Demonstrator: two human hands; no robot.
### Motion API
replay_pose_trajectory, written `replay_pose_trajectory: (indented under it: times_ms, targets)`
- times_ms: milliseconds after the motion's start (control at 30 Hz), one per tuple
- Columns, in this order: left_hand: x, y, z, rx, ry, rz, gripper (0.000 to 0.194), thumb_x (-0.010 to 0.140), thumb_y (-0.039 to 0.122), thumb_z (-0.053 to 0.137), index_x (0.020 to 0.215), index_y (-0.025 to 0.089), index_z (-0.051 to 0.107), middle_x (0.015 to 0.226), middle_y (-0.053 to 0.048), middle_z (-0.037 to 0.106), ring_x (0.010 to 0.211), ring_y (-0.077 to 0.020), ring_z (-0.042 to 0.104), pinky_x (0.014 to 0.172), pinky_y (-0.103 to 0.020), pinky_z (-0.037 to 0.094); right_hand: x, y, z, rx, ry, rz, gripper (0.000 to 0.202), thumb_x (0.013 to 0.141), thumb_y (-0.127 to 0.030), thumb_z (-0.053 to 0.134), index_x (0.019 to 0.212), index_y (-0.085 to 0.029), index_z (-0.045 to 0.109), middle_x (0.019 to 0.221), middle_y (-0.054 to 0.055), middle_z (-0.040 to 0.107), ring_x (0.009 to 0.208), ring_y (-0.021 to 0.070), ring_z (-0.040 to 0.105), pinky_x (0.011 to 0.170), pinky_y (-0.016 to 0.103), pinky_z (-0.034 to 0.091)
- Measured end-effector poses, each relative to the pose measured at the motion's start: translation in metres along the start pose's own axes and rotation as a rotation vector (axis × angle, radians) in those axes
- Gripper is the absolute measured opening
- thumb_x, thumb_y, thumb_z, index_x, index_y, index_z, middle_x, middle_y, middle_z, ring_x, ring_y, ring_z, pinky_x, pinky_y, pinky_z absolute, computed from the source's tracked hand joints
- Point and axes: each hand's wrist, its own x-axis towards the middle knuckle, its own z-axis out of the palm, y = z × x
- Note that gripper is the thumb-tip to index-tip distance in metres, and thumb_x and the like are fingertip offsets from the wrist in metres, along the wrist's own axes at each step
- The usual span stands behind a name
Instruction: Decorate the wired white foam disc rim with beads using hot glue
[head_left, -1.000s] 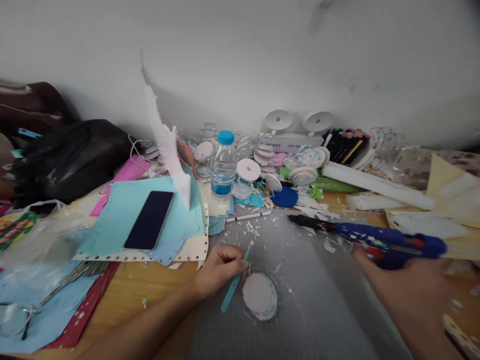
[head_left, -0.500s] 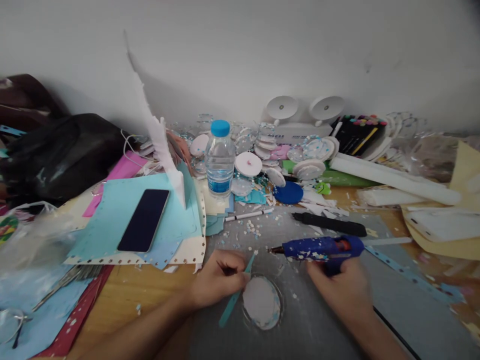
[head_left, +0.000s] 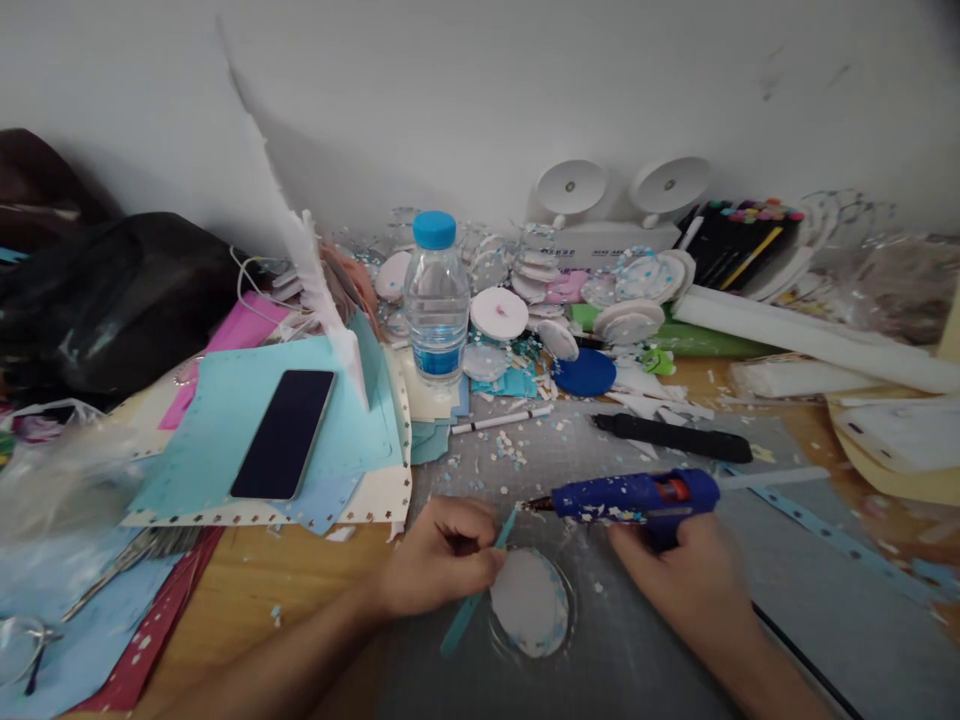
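Note:
My left hand (head_left: 446, 555) is closed in a pinch around a narrow teal strip (head_left: 463, 622), which slants up toward the right; I cannot make out what it is made of. My right hand (head_left: 679, 580) grips the handle of a blue glue gun (head_left: 611, 497) that is speckled with paper bits. The gun's nozzle points left, right at the upper tip of the teal strip. Below them, on the grey mat (head_left: 600, 660), lies a round white disc (head_left: 529, 605) with blue and white bits along its edge and a clear rim around it. My left fingertips are at the disc's left edge.
Behind my hands are a water bottle (head_left: 436, 310), a black cutter-like tool (head_left: 675, 438), a blue disc (head_left: 585, 372) and several decorated discs (head_left: 499, 313). A phone (head_left: 285, 435) lies on teal paper at the left. White rolls (head_left: 817, 335) lie at the right. Paper scraps are scattered about.
The glue gun has come left, its nozzle closing the gap to the teal strip's tip. My left hand keeps its pinch. The view has shifted slightly.

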Motion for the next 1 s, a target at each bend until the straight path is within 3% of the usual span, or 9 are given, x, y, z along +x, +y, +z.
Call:
replay_pose_trajectory:
  times_ms: [500,633,800,900,1000]
  targets:
    - [-0.002,0.002,0.000,0.025,-0.003,-0.026,0.037,0.075,0.021,0.055,0.046,0.018,0.031,0.056,0.003,0.032,0.055,-0.0100,0.031,0.052,-0.027,0.020,0.001,-0.001,0.000,0.001,-0.009,0.016,0.023,0.062,-0.043,0.053,0.051,-0.023,0.055,0.040,0.001,0.056,0.037,0.0198,0.054,0.038,0.029,0.039]
    - [-0.001,0.002,0.000,0.010,-0.005,-0.042,0.037,0.075,0.021,0.056,0.046,0.018,0.033,0.056,0.003,0.033,0.054,-0.0100,0.032,0.051,-0.027,0.020,-0.001,0.002,0.000,-0.042,-0.027,-0.005,0.026,0.064,-0.045,0.053,0.049,-0.024,0.052,0.037,0.000,0.050,0.033,0.0183,0.048,0.037,0.029,0.034]
    - [-0.001,0.003,-0.001,0.005,-0.010,-0.031,0.040,0.075,0.023,0.057,0.045,0.017,0.032,0.055,0.003,0.033,0.055,-0.0099,0.032,0.052,-0.027,0.021,0.001,0.006,0.000,-0.141,-0.004,-0.023,0.024,0.068,-0.047,0.054,0.060,-0.024,0.058,0.039,0.001,0.050,0.039,0.0222,0.052,0.039,0.031,0.035]
    - [-0.001,0.000,-0.003,-0.043,0.019,-0.062,0.036,0.075,0.026,0.059,0.044,0.015,0.042,0.054,0.003,0.037,0.054,-0.0099,0.034,0.051,-0.025,0.023,0.008,0.013,-0.005,-0.184,-0.008,0.026,0.028,0.069,-0.051,0.056,0.064,-0.024,0.058,0.043,0.002,0.053,0.041,0.0233,0.053,0.039,0.031,0.035]
    - [0.000,-0.001,-0.004,-0.201,0.109,-0.117,0.028,0.071,0.027,0.061,0.047,0.013,0.057,0.053,0.000,0.045,0.055,-0.0113,0.039,0.052,-0.025,0.026,0.012,0.027,-0.020,-0.208,0.072,0.032,0.032,0.072,-0.054,0.053,0.072,-0.022,0.058,0.055,0.007,0.060,0.053,0.0276,0.060,0.043,0.032,0.039]
